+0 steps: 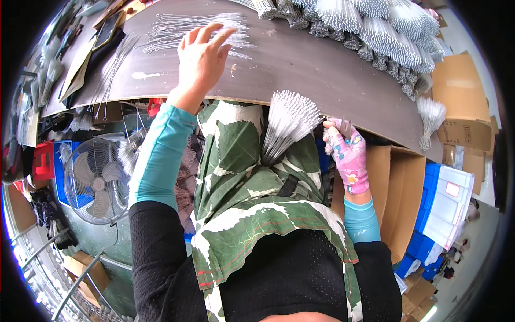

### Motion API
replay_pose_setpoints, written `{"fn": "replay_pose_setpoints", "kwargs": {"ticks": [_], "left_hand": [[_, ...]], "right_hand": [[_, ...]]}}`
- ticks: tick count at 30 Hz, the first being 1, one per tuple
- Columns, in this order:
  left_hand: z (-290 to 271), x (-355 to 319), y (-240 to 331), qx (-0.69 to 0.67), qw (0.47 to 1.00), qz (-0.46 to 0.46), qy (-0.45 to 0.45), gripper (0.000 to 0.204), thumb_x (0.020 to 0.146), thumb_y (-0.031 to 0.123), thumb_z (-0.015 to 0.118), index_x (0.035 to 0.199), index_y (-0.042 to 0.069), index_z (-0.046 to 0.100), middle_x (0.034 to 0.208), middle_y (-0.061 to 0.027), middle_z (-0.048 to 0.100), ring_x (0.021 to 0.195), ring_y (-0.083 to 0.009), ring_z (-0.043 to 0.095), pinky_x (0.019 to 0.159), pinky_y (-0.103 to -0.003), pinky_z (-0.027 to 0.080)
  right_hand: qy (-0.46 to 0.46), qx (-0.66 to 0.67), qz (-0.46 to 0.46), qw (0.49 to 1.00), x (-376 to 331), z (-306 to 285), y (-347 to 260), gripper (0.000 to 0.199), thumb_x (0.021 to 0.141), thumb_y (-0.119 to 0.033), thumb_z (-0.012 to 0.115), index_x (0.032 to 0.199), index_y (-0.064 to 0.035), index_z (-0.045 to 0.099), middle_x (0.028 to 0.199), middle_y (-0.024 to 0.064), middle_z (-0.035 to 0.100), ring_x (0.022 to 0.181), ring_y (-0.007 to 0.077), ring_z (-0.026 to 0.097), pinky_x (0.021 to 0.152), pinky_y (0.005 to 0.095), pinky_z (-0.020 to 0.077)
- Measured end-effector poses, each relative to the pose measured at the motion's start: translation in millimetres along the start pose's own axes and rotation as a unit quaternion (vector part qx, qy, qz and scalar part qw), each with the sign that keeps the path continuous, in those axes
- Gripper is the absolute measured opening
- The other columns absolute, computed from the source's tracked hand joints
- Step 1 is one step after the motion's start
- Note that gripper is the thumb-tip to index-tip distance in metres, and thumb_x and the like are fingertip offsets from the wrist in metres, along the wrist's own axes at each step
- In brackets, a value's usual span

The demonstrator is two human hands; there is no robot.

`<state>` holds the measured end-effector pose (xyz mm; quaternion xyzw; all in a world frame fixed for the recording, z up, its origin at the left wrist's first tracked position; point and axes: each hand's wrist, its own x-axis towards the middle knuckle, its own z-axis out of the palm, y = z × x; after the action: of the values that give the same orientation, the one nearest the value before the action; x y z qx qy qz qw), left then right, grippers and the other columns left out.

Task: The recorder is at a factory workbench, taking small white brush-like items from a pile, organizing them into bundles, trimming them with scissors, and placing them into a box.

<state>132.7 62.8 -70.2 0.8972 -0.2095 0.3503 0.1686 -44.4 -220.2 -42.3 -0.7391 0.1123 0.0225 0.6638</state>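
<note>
My left hand (203,53) is bare, fingers spread, reaching over loose thin metal wires (177,29) scattered on the dark table (300,70); its fingertips touch them. My right hand (347,155), in a pink flowered glove, is at the table's near edge, pinching a few wire ends. Next to it a fanned bundle of silver wires (287,126) rests upright in my lap on a green and white leaf-print apron (241,182).
Several tied wire bundles (375,27) are piled along the table's far right. Another small bundle (429,118) hangs at the right edge. A floor fan (96,182) stands lower left. An open cardboard box (402,188) and blue crates (445,204) sit at right.
</note>
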Motion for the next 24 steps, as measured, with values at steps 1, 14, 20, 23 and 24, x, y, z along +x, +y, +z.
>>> {"fn": "replay_pose_setpoints", "kwargs": {"ticks": [1,14,20,23,24], "left_hand": [[-2.1,-3.8,4.0,0.0,1.0,-0.003,0.001,0.026,0.083,0.017,0.061,0.109,0.019,0.063,0.109,-0.0038,0.059,0.1,-0.0265,0.053,0.088,-0.038,0.041],[-33.6,-90.1,116.9,-0.507,0.79,-0.328,-0.103,0.016,0.081,0.006,0.063,0.096,0.006,0.066,0.086,-0.0058,0.062,0.068,-0.012,0.055,0.06,-0.024,0.045],[-30.8,-86.0,114.3,-0.504,0.808,-0.291,-0.095,0.018,0.082,0.009,0.065,0.1,0.008,0.067,0.087,-0.0013,0.066,0.065,-0.005,0.052,0.056,-0.021,0.042],[-39.1,-76.9,112.0,-0.481,0.825,-0.276,-0.11,0.016,0.08,0.01,0.066,0.096,0.007,0.068,0.084,-0.002,0.066,0.062,-0.0065,0.052,0.056,-0.021,0.042],[-38.4,-76.1,111.1,-0.482,0.824,-0.277,-0.11,0.016,0.08,0.01,0.066,0.096,0.007,0.068,0.084,-0.002,0.066,0.062,-0.0065,0.052,0.056,-0.021,0.042]], "right_hand": [[-0.002,-0.003,0.0,1.0,2.1,1.1,-1.2,0.016,0.09,-0.01,0.055,0.102,-0.0009,0.061,0.079,0.002,0.06,0.057,0.0049,0.049,0.053,0.019,0.0413],[-0.088,-0.401,-0.325,0.852,42.8,63.4,-51.0,0.022,0.073,-0.003,0.067,0.095,-0.0019,0.065,0.088,0.0104,0.059,0.08,0.0238,0.059,0.072,0.0289,0.0471],[-0.117,-0.393,-0.277,0.869,48.2,62.0,-47.7,0.024,0.072,-0.002,0.067,0.095,-0.0027,0.066,0.085,0.01,0.058,0.076,0.0249,0.058,0.068,0.031,0.0466],[-0.125,-0.371,-0.274,0.878,50.2,62.7,-45.8,0.026,0.068,-0.004,0.069,0.094,-0.004,0.065,0.085,0.0106,0.058,0.077,0.0279,0.059,0.068,0.0342,0.0473],[-0.128,-0.359,-0.269,0.885,50.6,63.7,-45.3,0.03,0.065,-0.006,0.07,0.094,-0.0055,0.064,0.086,0.0113,0.059,0.078,0.0312,0.059,0.068,0.0372,0.048]]}}
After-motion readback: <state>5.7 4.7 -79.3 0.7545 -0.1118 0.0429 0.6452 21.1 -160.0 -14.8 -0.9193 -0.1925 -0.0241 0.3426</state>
